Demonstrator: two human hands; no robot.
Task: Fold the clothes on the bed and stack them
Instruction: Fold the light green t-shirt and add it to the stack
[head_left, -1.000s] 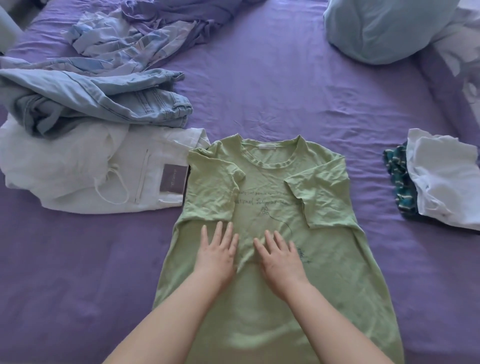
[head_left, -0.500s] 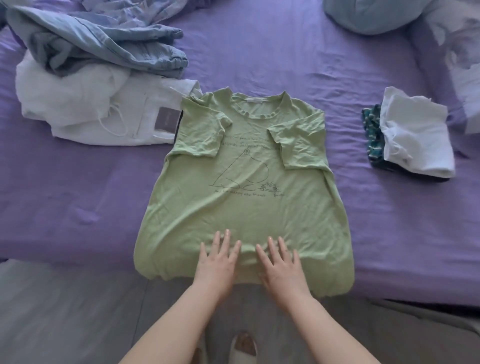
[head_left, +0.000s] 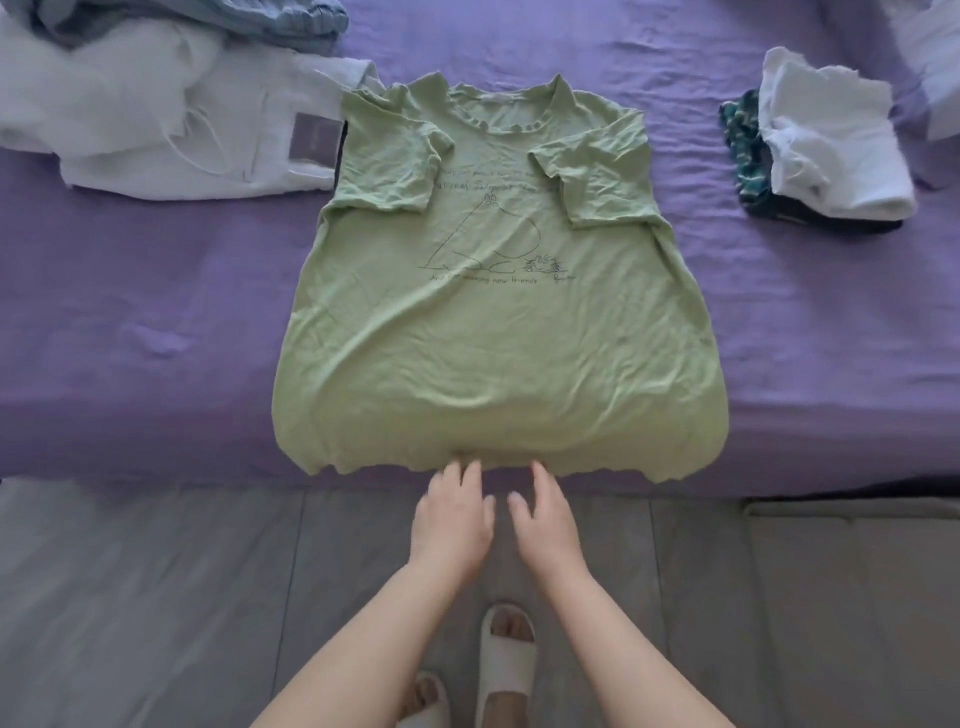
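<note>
A light green T-shirt (head_left: 493, 332) with a dark line drawing lies flat on the purple bed (head_left: 130, 312), both sleeves folded in over the chest. Its hem hangs slightly over the bed's front edge. My left hand (head_left: 452, 514) and my right hand (head_left: 545, 514) are side by side just below the hem, fingers straight, fingertips touching or nearly touching the hem. Neither hand holds anything. A folded stack (head_left: 831, 150) of a white garment over a teal patterned one sits on the right of the bed.
Unfolded white clothes (head_left: 156, 119) with a purple tag lie at the left, with denim (head_left: 291, 26) behind them. Grey floor (head_left: 156, 597) runs along the bed's front edge. My feet in white slippers (head_left: 506, 654) stand below.
Both hands slid down the shirt from its chest to its hem and off the bed edge, smoothing it. The view tilted down, showing the floor.
</note>
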